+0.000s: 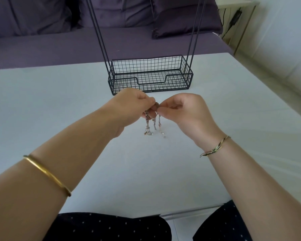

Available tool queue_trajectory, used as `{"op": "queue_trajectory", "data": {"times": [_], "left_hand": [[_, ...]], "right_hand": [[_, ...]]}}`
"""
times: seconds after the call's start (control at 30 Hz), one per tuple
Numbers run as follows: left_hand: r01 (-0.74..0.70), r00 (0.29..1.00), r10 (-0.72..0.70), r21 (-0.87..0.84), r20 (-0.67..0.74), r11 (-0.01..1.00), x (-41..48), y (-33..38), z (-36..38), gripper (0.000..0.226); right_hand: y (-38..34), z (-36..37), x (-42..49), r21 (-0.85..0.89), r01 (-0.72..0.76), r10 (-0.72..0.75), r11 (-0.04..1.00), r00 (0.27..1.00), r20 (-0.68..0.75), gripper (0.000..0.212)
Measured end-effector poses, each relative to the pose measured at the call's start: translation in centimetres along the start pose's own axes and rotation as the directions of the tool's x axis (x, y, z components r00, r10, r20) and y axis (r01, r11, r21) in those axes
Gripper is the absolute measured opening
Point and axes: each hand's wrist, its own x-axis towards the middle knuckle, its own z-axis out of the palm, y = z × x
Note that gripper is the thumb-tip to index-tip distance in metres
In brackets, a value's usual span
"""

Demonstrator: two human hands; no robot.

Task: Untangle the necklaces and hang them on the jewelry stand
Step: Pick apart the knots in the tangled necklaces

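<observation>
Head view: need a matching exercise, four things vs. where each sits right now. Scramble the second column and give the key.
Column A
1. tangled necklaces
2. jewelry stand's wire basket
3. gold bangle
4. thread bracelet

Column B
a. around the right wrist
b. standing on the white table, beyond both hands
c. pinched between the left hand and the right hand, ends dangling over the table
d. around the left forearm

Pairs: 1-c, 2-b, 3-d, 4-a
</observation>
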Motion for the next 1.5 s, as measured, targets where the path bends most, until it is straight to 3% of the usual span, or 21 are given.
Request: {"op": "queue_trajectory", "data": {"times": [0.13, 0.37, 0.5, 0.73, 0.9, 1.03, 1.3, 1.5], "left_hand": [[0.005, 1.000, -0.005, 0.010, -0.011, 1.000, 0.1, 0.0, -0.1, 0.026], [0.096, 0.995, -0.096, -0.011, 0.038, 0.995, 0.1, 0.2, 0.0, 0.030], [0.104, 0.993, -0.103, -0.017, 0.066, 0.994, 0.2, 0.2, 0.0, 0.030], [0.088, 0.994, -0.084, -0.054, 0.073, 0.995, 0.2, 0.0, -0.4, 0.020], [0.107, 0.994, -0.107, -0.105, 0.001, 0.989, 0.4, -0.1, -0.2, 0.020], [0.101, 0.993, -0.098, -0.061, 0.063, 0.993, 0.3, 0.0, -0.2, 0.021], [0.113, 0.990, -0.111, -0.013, 0.087, 0.994, 0.1, -0.1, -0.4, 0.011], [0.165, 0.986, -0.158, -0.145, 0.054, 0.976, 0.2, 0.1, -0.5, 0.011]], "right_hand": [[0.0, -0.2, 0.1, -0.018, 0.011, -0.011, 1.000, 1.000, -0.007, 0.011], [-0.3, -0.5, 0.1, 0.182, -0.119, 0.122, 0.976, 0.993, -0.006, 0.018], [0.0, -0.5, 0.2, 0.150, -0.099, 0.108, 0.984, 0.993, -0.053, 0.011], [-0.2, -0.6, 0.2, 0.158, -0.114, 0.115, 0.981, 0.993, 0.002, 0.014], [-0.4, -0.7, 0.2, 0.233, -0.175, 0.168, 0.957, 0.984, 0.050, 0.016], [-0.1, -0.7, 0.4, 0.267, -0.162, 0.184, 0.950, 0.981, -0.059, 0.014], [-0.2, -0.5, 0.5, 0.402, -0.201, 0.234, 0.893, 0.972, -0.033, 0.016], [-0.2, -1.0, 0.7, 0.519, -0.230, 0.289, 0.823, 0.957, -0.034, 0.021]]}}
